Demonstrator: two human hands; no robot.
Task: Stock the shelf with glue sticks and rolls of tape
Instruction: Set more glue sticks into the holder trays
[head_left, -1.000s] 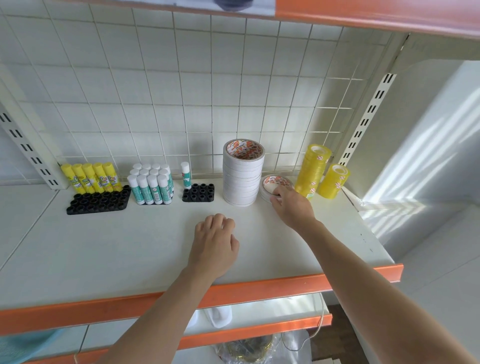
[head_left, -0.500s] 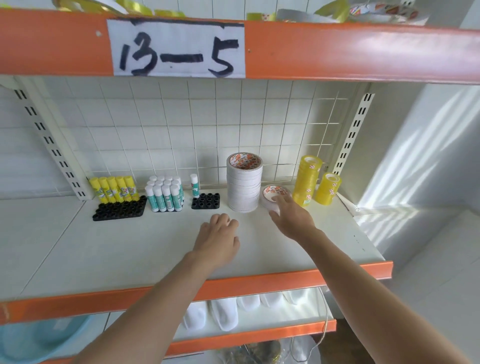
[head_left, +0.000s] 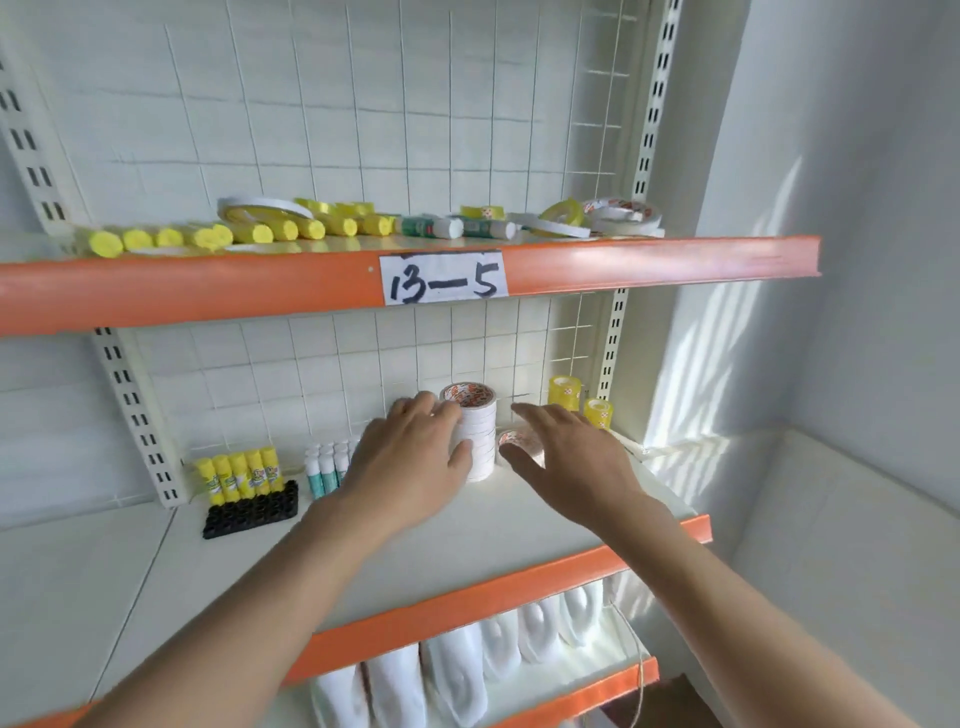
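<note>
White tape rolls (head_left: 475, 436) stand stacked on the middle shelf (head_left: 519, 519). Left hand (head_left: 410, 462) raised in front of the stack, fingers relaxed, contact unclear. Right hand (head_left: 566, 457) spread, empty, above 1 flat roll (head_left: 514, 441). Yellow glue sticks (head_left: 239, 475) stand upright at left.

A white paper label (head_left: 443, 278) is sitting on the orange front edge (head_left: 208, 291) of the upper shelf, showing "13—5" handwritten in black; print on the tape rolls and glue sticks is too blurred to read.
</note>
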